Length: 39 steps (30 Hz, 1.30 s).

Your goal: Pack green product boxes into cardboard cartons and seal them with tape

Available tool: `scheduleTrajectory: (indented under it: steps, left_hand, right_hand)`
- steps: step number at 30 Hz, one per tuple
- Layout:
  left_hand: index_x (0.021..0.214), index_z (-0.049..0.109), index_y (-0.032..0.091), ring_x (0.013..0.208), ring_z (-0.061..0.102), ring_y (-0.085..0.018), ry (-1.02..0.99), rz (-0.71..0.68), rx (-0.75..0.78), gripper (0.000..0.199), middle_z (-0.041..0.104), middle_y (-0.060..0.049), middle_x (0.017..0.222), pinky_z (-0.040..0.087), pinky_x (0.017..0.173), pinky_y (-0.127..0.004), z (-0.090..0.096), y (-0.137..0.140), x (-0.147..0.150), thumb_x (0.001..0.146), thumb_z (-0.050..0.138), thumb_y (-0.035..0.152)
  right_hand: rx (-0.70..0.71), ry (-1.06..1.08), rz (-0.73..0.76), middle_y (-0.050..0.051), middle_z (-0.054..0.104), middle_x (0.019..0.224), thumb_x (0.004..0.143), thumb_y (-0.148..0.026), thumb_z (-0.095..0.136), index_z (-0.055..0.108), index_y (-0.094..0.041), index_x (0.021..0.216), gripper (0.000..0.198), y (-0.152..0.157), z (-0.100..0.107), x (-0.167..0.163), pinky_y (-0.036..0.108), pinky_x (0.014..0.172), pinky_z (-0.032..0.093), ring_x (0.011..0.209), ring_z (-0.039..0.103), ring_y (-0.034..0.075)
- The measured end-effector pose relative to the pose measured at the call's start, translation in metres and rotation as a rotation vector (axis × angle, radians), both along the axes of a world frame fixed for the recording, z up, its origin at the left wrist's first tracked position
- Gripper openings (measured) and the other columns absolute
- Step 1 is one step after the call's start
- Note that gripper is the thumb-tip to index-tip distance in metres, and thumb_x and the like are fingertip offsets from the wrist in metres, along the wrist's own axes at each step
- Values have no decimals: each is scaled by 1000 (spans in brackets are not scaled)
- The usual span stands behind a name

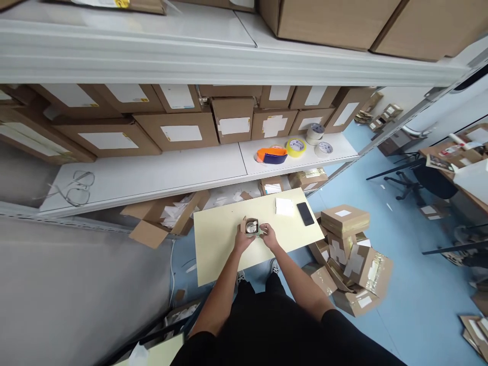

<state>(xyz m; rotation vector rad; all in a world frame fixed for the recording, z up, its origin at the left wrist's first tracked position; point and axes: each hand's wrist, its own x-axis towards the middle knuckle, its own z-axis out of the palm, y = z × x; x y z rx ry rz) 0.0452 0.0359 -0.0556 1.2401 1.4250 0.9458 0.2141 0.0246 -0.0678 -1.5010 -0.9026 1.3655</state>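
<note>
A small open cardboard box (244,224) is held over the pale yellow table (217,244), near its middle. Inside it sits a round, shiny metallic object (251,227), too small to name. My left hand (242,241) grips the box from its left and near side, fingers wrapped round it. At the box's right edge is my right hand (269,237), its fingers bent together at the flap; whether a small piece is between them I cannot make out. To the right on the table lie a stack of white paper (284,207) and a black phone (305,214).
Behind the table, a white shelf (183,168) carries labelled cartons (183,133), glasses (78,188), tape rolls (296,147) and an orange and blue tape dispenser (271,155). An open carton (156,223) with paper stands left. Cartons (354,264) are piled on the floor at right.
</note>
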Motion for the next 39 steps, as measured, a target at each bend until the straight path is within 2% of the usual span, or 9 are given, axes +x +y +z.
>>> scheduleTrajectory:
  steps: [3,8,15,18,21,24,30,34,39]
  left_hand:
    - [151,49,29,137,54,-32,64,-92,90,98,52,-11,149,47,111,-43,18,7,-3,60,84,15]
    - [137,62,29,130,60,-30,227,-270,132,74,64,-8,138,46,113,-43,37,21,12,67,81,16]
    - [134,60,30,125,63,-29,295,-232,34,69,63,-5,137,54,100,-41,25,23,16,71,83,43]
    - [131,59,28,125,63,-29,332,-212,11,70,65,-6,134,52,105,-44,23,23,14,70,82,53]
    - [127,60,28,124,63,-30,358,-200,14,68,65,-6,132,52,105,-45,26,24,16,69,80,56]
    - [126,59,29,123,63,-30,378,-184,-8,68,65,-6,132,54,102,-45,29,25,19,69,79,59]
    - [127,58,30,121,64,-30,415,-156,-85,68,66,-6,134,57,94,-44,37,22,24,69,79,59]
    - [128,58,27,120,65,-31,402,-148,-115,71,66,-8,134,57,93,-42,42,18,26,69,80,60]
    - [129,58,26,124,63,-32,351,-150,-133,74,65,-10,137,56,93,-42,43,15,27,67,81,59]
  right_hand:
    - [-19,-110,58,4,70,115,58,-20,62,60,-26,96,38,-2,1,6,41,94,54,118,65,27]
    - [-24,-216,82,4,70,127,64,-16,63,66,-29,113,50,4,12,46,48,101,52,125,63,29]
    - [125,-582,-181,12,67,132,79,-26,64,67,-22,125,46,27,28,204,48,118,38,130,56,31]
    - [13,-728,-218,17,63,136,86,-33,62,62,-17,134,51,41,19,269,49,114,39,130,53,35]
    - [-147,-783,-190,21,59,138,87,-35,64,58,-15,139,56,55,-1,306,49,109,42,130,52,39]
    - [-256,-805,-147,22,57,140,86,-30,67,59,-17,140,56,68,-27,319,48,108,40,132,50,40]
    - [-294,-916,-43,21,49,150,90,-29,66,55,-20,145,57,82,-62,317,49,110,34,139,43,39]
    - [-307,-1022,43,19,48,153,91,-32,66,52,-19,146,59,82,-64,317,46,110,35,139,43,37]
    - [-237,-1028,-62,21,52,150,94,-33,60,53,-15,144,53,72,-46,305,48,108,41,136,49,37]
